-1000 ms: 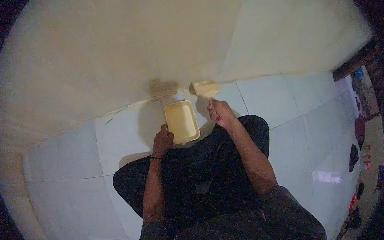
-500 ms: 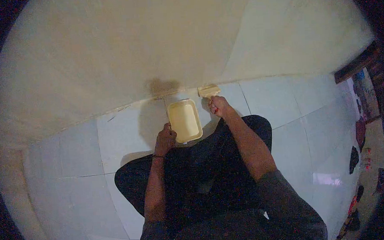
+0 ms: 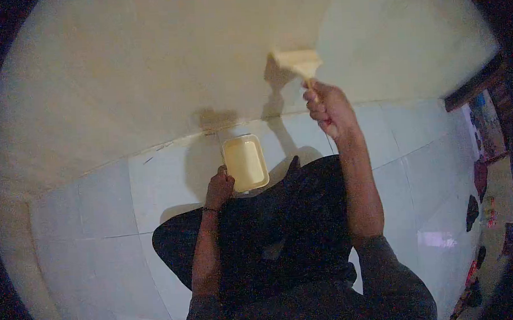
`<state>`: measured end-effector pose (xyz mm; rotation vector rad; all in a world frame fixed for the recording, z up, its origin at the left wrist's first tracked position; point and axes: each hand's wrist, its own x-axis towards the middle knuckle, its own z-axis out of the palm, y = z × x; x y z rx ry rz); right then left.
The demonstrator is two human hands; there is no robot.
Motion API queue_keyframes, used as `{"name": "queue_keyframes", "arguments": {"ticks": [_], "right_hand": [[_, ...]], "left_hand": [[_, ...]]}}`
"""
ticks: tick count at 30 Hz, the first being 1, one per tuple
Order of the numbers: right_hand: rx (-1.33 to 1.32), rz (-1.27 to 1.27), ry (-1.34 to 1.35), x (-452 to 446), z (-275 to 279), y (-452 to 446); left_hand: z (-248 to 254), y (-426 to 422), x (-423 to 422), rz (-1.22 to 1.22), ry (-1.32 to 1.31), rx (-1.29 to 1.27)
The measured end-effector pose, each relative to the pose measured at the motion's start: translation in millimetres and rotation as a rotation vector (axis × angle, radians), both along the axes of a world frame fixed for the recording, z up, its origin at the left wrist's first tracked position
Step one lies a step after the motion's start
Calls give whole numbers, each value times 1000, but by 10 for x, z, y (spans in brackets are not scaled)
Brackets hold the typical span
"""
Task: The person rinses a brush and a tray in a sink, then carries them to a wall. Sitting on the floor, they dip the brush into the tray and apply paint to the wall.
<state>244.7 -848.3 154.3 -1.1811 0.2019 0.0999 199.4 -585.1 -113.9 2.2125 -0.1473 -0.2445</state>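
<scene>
A pale yellow rectangular tray (image 3: 246,163) is in front of my crossed legs, its inside a creamy yellow. My left hand (image 3: 220,187) grips the tray's left edge. My right hand (image 3: 330,106) is closed around the handle of a wide, cream-coloured brush (image 3: 299,62), raised in front of the wall (image 3: 206,53). The brush casts a shadow on the wall to its left; whether its head touches the wall I cannot tell.
Pale floor tiles (image 3: 104,206) meet the wall along a stained line. A dark wooden edge (image 3: 473,82) stands at the right. Several small items, some red, some dark, lie at the far right.
My right hand has lifted the brush from the foot of the wall to higher up in front of it. The left hand and the tray have hardly moved.
</scene>
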Motion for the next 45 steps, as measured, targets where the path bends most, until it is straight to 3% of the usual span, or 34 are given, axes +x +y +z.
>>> {"name": "queue_keyframes", "arguments": {"ticks": [3,5,8,11,17,23,31,40,42,45], "right_hand": [[-11,-21,-137,-63,488,81],[-86,-23,-314,-99,795,169],[-234,0,-635,145,1132,167],[-140,36,-689,354,1376,279],[-19,45,-592,383,637,304],[-41,-14,-155,183,-483,322],[4,59,54,61,-1505,325],[-20,6,327,12,-1929,457],[157,-12,411,36,-2119,408],[145,16,393,107,-2256,388]], "left_hand": [[-64,3,29,-136,-218,172],[131,-50,-20,47,12,79],[81,-21,-32,16,-15,-7],[100,-36,-10,37,34,47],[77,-27,-62,37,-47,-16],[142,-27,-40,-6,-38,2],[93,-39,-45,25,-34,-27],[198,-66,-71,29,-42,-9],[201,-57,-106,46,-53,22],[187,-58,-70,-41,-145,65]]}}
